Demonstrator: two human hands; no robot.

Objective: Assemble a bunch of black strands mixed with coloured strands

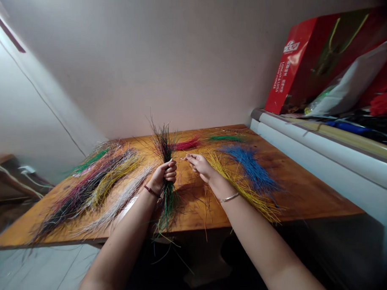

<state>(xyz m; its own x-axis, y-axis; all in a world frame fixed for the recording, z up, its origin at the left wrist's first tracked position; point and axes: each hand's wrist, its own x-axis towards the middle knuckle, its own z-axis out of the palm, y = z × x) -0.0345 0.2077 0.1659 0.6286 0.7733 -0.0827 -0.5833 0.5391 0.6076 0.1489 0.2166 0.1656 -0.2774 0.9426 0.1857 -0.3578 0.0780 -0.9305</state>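
My left hand (165, 173) is closed in a fist round a mixed bundle of thin coloured strands (166, 151), mostly dark and green, held upright above the wooden table (306, 191). The bundle's ends fan out above and below the fist. My right hand (199, 165) hovers just to the right of the bundle, its fingers pinched together on a thin strand that is hard to make out. A yellow pile of strands (243, 185) lies under my right wrist.
Loose piles of strands cover the table: blue (251, 166), red (187, 144), green (225, 138), white (121, 199) and a dark, yellow and pink mix (93, 184). A white cabinet (323, 153) at right carries a red box (298, 60) and bags. A wall stands behind.
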